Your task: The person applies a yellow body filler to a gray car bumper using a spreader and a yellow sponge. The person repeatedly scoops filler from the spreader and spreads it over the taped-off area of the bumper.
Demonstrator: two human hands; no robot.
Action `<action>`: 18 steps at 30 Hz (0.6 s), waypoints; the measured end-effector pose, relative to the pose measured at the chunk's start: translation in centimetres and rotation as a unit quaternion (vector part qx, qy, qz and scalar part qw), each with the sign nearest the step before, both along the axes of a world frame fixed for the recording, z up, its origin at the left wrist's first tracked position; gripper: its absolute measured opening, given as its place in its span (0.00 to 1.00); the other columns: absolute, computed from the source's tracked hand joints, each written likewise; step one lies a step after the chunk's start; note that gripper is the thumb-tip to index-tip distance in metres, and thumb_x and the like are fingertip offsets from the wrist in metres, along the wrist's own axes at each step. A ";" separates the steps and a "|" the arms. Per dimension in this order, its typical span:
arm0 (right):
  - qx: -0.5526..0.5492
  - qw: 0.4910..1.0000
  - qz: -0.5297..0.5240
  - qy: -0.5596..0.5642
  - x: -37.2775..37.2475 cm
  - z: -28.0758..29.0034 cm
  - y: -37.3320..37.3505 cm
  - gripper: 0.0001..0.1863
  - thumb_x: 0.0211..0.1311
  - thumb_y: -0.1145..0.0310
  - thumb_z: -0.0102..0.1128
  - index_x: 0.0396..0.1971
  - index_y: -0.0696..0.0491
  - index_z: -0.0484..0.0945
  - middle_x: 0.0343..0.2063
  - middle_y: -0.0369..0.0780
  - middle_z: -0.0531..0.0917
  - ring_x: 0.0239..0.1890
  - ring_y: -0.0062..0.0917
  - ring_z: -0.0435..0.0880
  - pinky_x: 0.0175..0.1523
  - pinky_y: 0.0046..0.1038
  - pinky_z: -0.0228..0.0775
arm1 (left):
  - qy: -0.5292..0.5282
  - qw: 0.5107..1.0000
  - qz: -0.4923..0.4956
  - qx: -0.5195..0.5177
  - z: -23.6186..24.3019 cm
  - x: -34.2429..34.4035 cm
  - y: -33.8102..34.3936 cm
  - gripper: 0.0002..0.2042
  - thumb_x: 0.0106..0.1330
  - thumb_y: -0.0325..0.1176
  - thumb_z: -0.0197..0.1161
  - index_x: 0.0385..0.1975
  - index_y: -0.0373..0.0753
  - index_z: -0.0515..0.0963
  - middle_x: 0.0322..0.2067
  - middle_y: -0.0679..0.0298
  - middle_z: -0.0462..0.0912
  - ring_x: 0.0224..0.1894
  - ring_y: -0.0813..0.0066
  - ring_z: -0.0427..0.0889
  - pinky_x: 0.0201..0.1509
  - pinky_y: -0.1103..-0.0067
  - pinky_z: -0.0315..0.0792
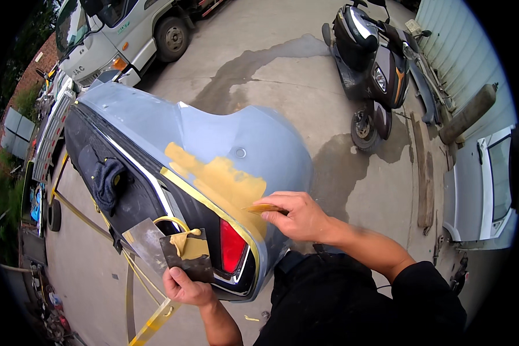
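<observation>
My right hand (294,216) grips a thin amber spreader (265,207) against a patch of yellow filler (213,176) on a grey-blue car bumper (155,115). My left hand (187,288) holds a dark square plate (179,259) bearing a lump of yellow filler, below the right hand and to its left. A lighter metal plate (141,239) shows behind the dark one; whether my fingers hold it too, I cannot tell. Yellow masking tape runs along the bumper's edge beside a red reflector (230,245). A dark cloth (106,181) lies on the black trim.
The bumper rests on a stand with yellow-taped bars (155,323). A white truck (115,40) is parked behind it. At right are a scooter (363,63), wooden planks (422,179), a cylinder (467,112) and a car door (478,196). Assorted parts line the left side.
</observation>
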State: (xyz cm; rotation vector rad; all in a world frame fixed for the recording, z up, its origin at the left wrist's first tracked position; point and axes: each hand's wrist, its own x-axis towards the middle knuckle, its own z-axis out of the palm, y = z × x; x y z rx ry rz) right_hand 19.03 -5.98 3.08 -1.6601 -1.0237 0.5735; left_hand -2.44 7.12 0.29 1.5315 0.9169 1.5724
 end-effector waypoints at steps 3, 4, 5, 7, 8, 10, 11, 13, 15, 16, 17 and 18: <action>-0.030 0.989 -0.117 -0.082 3.2 -0.7 2.2 0.13 0.55 0.72 0.57 0.41 0.57 0.79 0.32 0.46 0.82 0.32 0.37 0.81 0.37 0.32 0.72 | 0.007 1.000 -0.013 -0.007 0.3 0.2 -0.2 0.14 0.68 0.35 0.52 0.29 0.29 0.76 0.25 0.63 0.78 0.28 0.79 0.72 0.33 0.83 0.67; -0.052 0.987 -0.109 -0.101 3.7 -0.8 3.0 0.13 0.55 0.71 0.56 0.41 0.57 0.79 0.33 0.46 0.82 0.33 0.38 0.81 0.38 0.33 0.72 | 0.011 1.000 -0.009 -0.003 0.3 0.1 -0.1 0.14 0.68 0.35 0.52 0.29 0.29 0.76 0.25 0.63 0.78 0.28 0.79 0.72 0.33 0.83 0.67; -0.075 0.985 -0.101 -0.121 4.1 -0.9 3.7 0.13 0.55 0.71 0.56 0.41 0.57 0.79 0.33 0.46 0.82 0.34 0.39 0.80 0.39 0.34 0.72 | 0.015 1.000 -0.005 0.000 0.2 -0.1 -0.1 0.14 0.68 0.35 0.52 0.29 0.29 0.76 0.25 0.63 0.78 0.28 0.79 0.72 0.33 0.83 0.67; -0.088 0.983 -0.087 -0.136 3.7 -1.3 4.9 0.14 0.55 0.70 0.55 0.41 0.56 0.79 0.33 0.46 0.81 0.35 0.41 0.80 0.40 0.35 0.71 | 0.014 1.000 0.003 -0.003 0.2 0.0 -0.2 0.13 0.68 0.36 0.52 0.28 0.30 0.74 0.25 0.65 0.76 0.28 0.80 0.70 0.34 0.83 0.66; -0.079 0.985 -0.080 -0.131 3.0 -1.6 5.3 0.14 0.54 0.70 0.54 0.41 0.56 0.79 0.34 0.46 0.81 0.35 0.42 0.80 0.41 0.36 0.71 | 0.009 1.000 0.006 -0.009 0.4 0.3 -0.5 0.13 0.69 0.36 0.52 0.27 0.32 0.73 0.25 0.67 0.74 0.29 0.82 0.69 0.34 0.84 0.65; -0.061 0.987 -0.071 -0.131 1.7 -1.7 5.8 0.14 0.54 0.70 0.54 0.41 0.55 0.79 0.34 0.46 0.81 0.35 0.42 0.80 0.41 0.36 0.71 | 0.007 1.000 0.008 -0.015 0.4 0.5 -0.5 0.13 0.69 0.36 0.52 0.27 0.33 0.72 0.26 0.69 0.72 0.30 0.83 0.67 0.34 0.85 0.65; -0.053 0.987 -0.070 -0.136 1.0 -1.1 5.7 0.14 0.54 0.70 0.54 0.41 0.54 0.79 0.34 0.45 0.82 0.35 0.41 0.80 0.41 0.36 0.71 | 0.011 1.000 0.008 -0.014 0.3 0.4 -0.5 0.13 0.69 0.36 0.52 0.27 0.33 0.72 0.26 0.69 0.72 0.30 0.83 0.67 0.34 0.85 0.65; -0.036 0.989 -0.053 -0.133 0.4 -0.5 5.4 0.13 0.55 0.71 0.54 0.40 0.54 0.79 0.34 0.45 0.82 0.35 0.41 0.80 0.42 0.36 0.72 | 0.018 1.000 0.010 -0.013 0.2 0.3 -0.5 0.13 0.69 0.36 0.52 0.27 0.33 0.72 0.26 0.69 0.72 0.30 0.83 0.68 0.35 0.85 0.65; -0.020 0.993 -0.024 -0.117 0.3 -0.3 4.6 0.13 0.55 0.70 0.52 0.40 0.54 0.79 0.34 0.46 0.82 0.36 0.41 0.80 0.42 0.38 0.71 | 0.024 1.000 0.015 -0.011 0.3 0.4 -0.6 0.13 0.69 0.36 0.52 0.27 0.33 0.72 0.26 0.69 0.73 0.30 0.83 0.68 0.35 0.85 0.65; -0.007 0.994 -0.007 -0.110 0.2 -0.4 4.1 0.13 0.55 0.71 0.53 0.40 0.54 0.80 0.35 0.46 0.82 0.36 0.41 0.80 0.42 0.37 0.72 | 0.023 0.999 0.014 -0.016 0.4 0.5 -0.7 0.13 0.69 0.36 0.52 0.27 0.33 0.72 0.26 0.69 0.73 0.30 0.82 0.68 0.35 0.85 0.65; 0.006 0.995 0.009 -0.104 0.0 -0.5 3.5 0.13 0.56 0.71 0.53 0.40 0.54 0.80 0.35 0.46 0.82 0.36 0.41 0.80 0.42 0.36 0.72 | 0.022 0.999 0.013 -0.021 0.6 0.7 -0.7 0.13 0.69 0.36 0.52 0.27 0.33 0.72 0.26 0.69 0.73 0.30 0.82 0.68 0.35 0.85 0.65; 0.019 0.995 0.025 -0.097 -0.1 -0.6 2.9 0.13 0.56 0.71 0.54 0.40 0.55 0.80 0.35 0.46 0.82 0.36 0.41 0.80 0.42 0.35 0.72 | 0.021 0.999 0.012 -0.025 0.7 0.8 -0.8 0.13 0.69 0.36 0.52 0.27 0.33 0.72 0.26 0.69 0.73 0.30 0.82 0.68 0.36 0.85 0.66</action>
